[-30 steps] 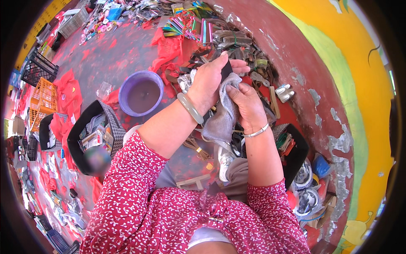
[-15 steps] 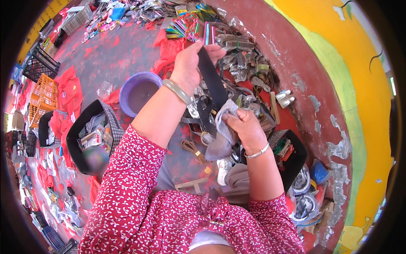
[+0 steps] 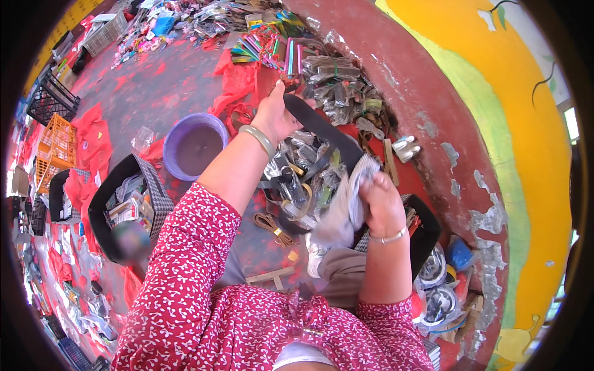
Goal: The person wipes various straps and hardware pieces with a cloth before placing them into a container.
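A wide black strap (image 3: 325, 132), much like a belt, stretches slantwise between my two hands. Its upper end is in my left hand (image 3: 275, 114), with the fingers partly hidden behind it. Lower and to the right, my right hand (image 3: 382, 207) grips a grey cloth (image 3: 339, 216) folded round the strap. The cloth's loose end hangs down, blurred by motion. Below the strap lies a heap of strap-like goods (image 3: 303, 185), some in clear plastic. A tied brown coil (image 3: 272, 229) rests on the floor beside the heap.
To the left stand a purple basin (image 3: 197, 147) of murky water and a checked black bin (image 3: 158, 188) of small goods. Another black bin (image 3: 424, 232) is by my right forearm. White gloves (image 3: 405, 149) lie near the red wall (image 3: 427, 93); an orange crate (image 3: 57, 148) stands far left.
My right hand has moved to the right and slightly down with the cloth along the strap. The strap's lower part has swung rightward, and my left hand still holds its upper end.
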A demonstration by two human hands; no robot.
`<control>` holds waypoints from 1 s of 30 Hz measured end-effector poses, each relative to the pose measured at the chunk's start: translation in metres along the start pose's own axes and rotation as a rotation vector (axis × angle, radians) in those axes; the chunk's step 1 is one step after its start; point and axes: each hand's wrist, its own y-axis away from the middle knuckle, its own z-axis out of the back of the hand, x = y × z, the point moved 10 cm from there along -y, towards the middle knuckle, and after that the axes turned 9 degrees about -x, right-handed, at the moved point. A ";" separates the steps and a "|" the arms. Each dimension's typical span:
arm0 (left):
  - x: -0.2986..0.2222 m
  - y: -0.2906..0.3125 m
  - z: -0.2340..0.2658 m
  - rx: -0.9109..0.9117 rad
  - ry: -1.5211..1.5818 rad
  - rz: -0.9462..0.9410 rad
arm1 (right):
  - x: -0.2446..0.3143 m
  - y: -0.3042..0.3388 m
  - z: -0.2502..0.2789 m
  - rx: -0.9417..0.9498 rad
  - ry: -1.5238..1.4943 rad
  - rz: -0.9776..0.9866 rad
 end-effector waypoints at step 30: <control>0.027 0.077 -0.055 0.247 -0.262 -0.040 | -0.030 -0.076 -0.030 -0.050 0.006 0.059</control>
